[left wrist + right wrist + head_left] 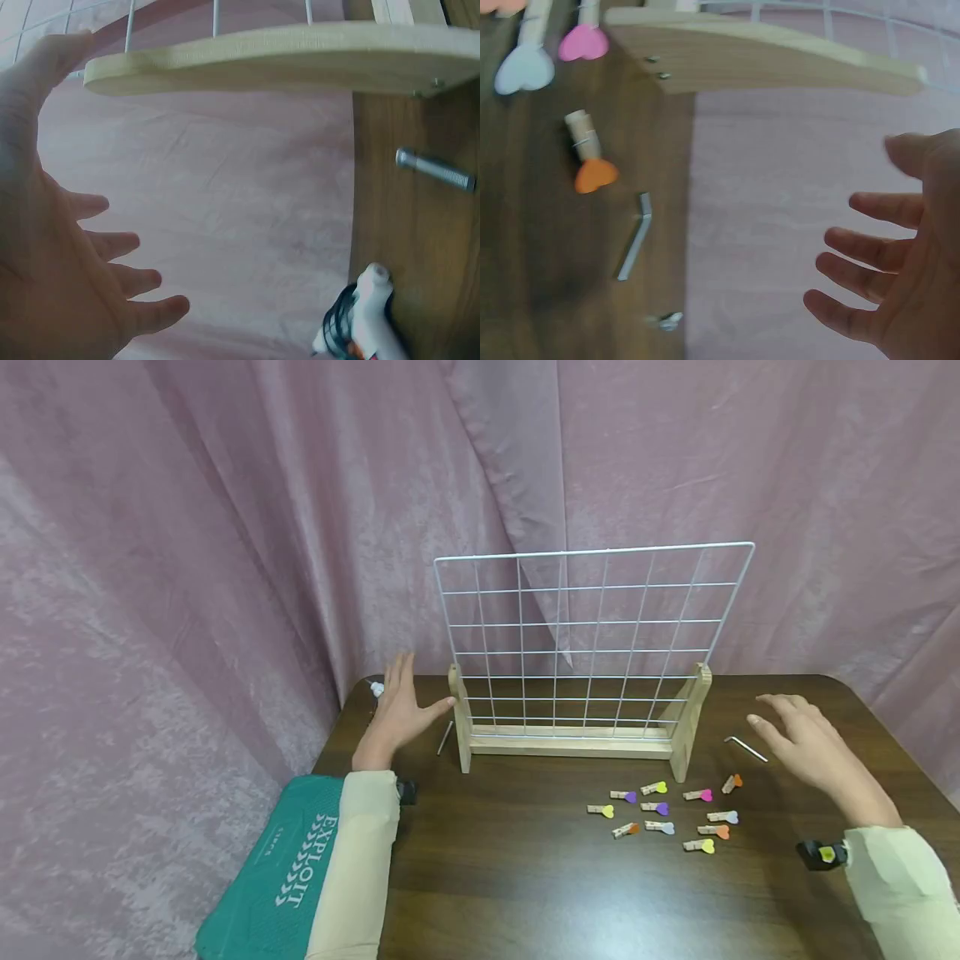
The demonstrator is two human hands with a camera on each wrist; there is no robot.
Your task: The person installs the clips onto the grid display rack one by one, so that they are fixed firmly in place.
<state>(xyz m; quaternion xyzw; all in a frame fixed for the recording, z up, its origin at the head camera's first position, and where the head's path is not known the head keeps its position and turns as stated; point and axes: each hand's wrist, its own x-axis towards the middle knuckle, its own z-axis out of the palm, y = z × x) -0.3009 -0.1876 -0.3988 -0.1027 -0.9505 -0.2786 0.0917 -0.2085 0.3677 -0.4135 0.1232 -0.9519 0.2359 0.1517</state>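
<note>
Heart-tipped wooden clothespins [663,814], lower right of centre; hex key [745,748], right; glue gun [360,319], lower right; pink curtain [225,527], background.

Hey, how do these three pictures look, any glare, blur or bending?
Head view: sharp, with soft glare on the table near the bottom edge, and the wire grid bows from lens distortion. Left wrist view: left hand close and soft, bolt clearer. Right wrist view: blurred throughout, right hand and hex key both soft.
</note>
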